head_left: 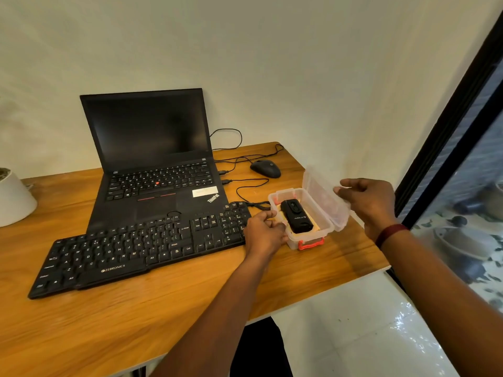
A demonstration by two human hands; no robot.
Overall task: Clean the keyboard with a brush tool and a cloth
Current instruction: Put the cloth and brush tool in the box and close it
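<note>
Head view: our left hand (265, 232) grips the near left wall of a clear plastic box with red latches (325, 227), fingers curled on its rim. Our right hand (373, 202) pinches the edge of the box's raised clear lid (322, 195). A black oblong brush tool (296, 216) lies inside the box. The black wired keyboard (136, 248) lies on the wooden table (136, 322), just left of the box.

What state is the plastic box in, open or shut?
Open. The right hand holds the lid up; a black tool lies inside the box.
</note>
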